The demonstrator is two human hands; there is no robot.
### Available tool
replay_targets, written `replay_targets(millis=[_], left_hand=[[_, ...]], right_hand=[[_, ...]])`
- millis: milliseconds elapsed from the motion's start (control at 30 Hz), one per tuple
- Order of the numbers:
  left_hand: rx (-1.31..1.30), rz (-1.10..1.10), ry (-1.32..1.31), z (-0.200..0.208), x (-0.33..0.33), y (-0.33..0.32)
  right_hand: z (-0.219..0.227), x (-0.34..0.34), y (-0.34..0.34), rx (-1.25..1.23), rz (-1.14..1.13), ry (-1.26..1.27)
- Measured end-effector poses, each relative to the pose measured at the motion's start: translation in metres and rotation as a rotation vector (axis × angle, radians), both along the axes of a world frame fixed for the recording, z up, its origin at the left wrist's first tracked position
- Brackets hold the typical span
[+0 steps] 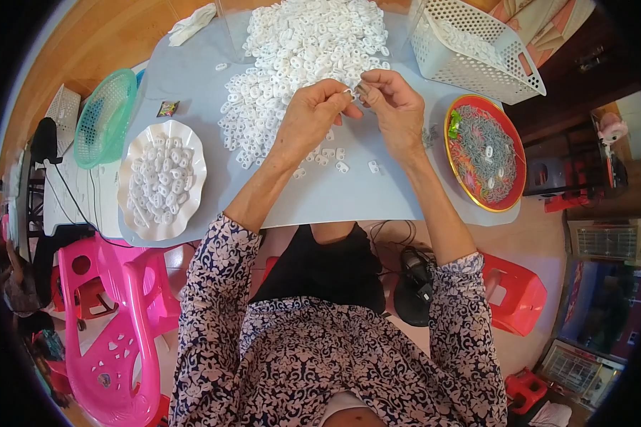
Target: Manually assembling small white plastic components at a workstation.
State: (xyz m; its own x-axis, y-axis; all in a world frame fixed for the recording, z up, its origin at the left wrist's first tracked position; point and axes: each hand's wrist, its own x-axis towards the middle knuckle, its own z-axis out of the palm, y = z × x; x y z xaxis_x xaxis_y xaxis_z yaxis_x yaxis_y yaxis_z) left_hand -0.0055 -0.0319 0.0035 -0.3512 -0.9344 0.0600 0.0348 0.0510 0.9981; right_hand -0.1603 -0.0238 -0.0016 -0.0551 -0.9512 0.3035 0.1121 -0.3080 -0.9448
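Observation:
Over the grey table (pixel 377 199), my two hands meet at the fingertips in front of a large heap of small white plastic pieces (pixel 313 35). These pieces are oval and have holes. Thumb and forefinger of my left hand (pixel 313 114) pinch one white plastic piece (pixel 348 92). My right hand (pixel 395 110) is closed in a pinch beside it; what its fingertips hold is too small to tell. A few loose white pieces (pixel 342 166) lie below the hands. To the right stands a red bowl with a gold rim (pixel 457 169), holding many thin grey pieces, perhaps springs, and several white ones.
A scalloped white dish (pixel 196 160) of white pieces stands at the left, near a small wrapped packet (pixel 167 108). A white perforated basket (pixel 470 78) is at the far right. Green baskets (pixel 107 117) sit beyond the left edge. A pink plastic chair (pixel 139 341) and a red stool (pixel 516 295) flank me.

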Motion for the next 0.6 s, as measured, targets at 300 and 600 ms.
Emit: replay_targets(millis=[300, 600], left_hand=[[-0.022, 0.038, 0.046, -0.0018, -0.001, 0.0021], [-0.083, 0.042, 0.034, -0.0028, -0.0027, 0.0055]], right_hand=[[-0.0038, 0.0029, -0.001, -0.02, -0.014, 0.019], [0.0007, 0.0036, 0.0018, -0.081, -0.029, 0.101]])
